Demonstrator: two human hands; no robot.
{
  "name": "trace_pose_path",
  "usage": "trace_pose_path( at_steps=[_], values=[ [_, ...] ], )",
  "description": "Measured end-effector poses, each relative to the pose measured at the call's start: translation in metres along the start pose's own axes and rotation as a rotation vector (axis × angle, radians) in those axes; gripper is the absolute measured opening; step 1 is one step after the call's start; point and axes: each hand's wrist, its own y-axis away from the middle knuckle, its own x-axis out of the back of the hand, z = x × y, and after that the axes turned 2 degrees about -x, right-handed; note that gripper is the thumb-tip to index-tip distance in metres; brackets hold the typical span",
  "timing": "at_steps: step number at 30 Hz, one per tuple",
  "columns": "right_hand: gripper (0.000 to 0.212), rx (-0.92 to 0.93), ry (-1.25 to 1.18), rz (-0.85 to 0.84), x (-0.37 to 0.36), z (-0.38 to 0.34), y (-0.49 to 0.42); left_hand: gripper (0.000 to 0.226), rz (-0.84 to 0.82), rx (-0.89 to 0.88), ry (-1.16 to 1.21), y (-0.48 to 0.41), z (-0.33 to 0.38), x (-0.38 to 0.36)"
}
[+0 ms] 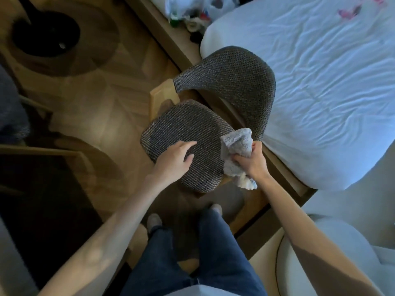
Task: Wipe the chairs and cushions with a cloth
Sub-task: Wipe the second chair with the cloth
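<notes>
A wooden chair stands in the middle of the view with a grey woven seat cushion [181,129] and a curved woven backrest [235,82]. My left hand [175,159] rests on the front of the seat cushion, fingers loosely bent. My right hand [253,162] grips a crumpled pale grey cloth [236,144] at the seat's right edge, just below the lower end of the backrest. Part of the cloth hangs below my fist.
A bed with a white rumpled sheet [331,82] lies close on the chair's right, its wooden frame [284,178] beside my right hand. A round glass table [64,39] stands at the far left on the wood floor. A pale cushioned seat [333,263] is at bottom right.
</notes>
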Motion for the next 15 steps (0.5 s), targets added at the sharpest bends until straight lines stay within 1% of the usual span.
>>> trace_pose_path(
  at_steps=[3, 6, 10, 15],
  values=[
    [0.047, 0.073, -0.005, -0.040, 0.012, -0.005, -0.035, 0.044, 0.055, 0.015, -0.011, -0.021, 0.011, -0.004],
    [0.048, 0.148, 0.064, -0.110, 0.028, -0.012, -0.080, 0.044, 0.119, 0.037, -0.049, -0.049, 0.026, -0.010],
    [0.049, 0.259, 0.115, -0.240, 0.058, -0.024, -0.138, 0.045, 0.158, 0.208, -0.128, -0.086, 0.059, -0.026],
    [0.051, 0.397, 0.165, -0.373, 0.107, -0.040, -0.188, 0.046, 0.216, 0.425, -0.096, -0.106, 0.118, -0.055]
  ],
)
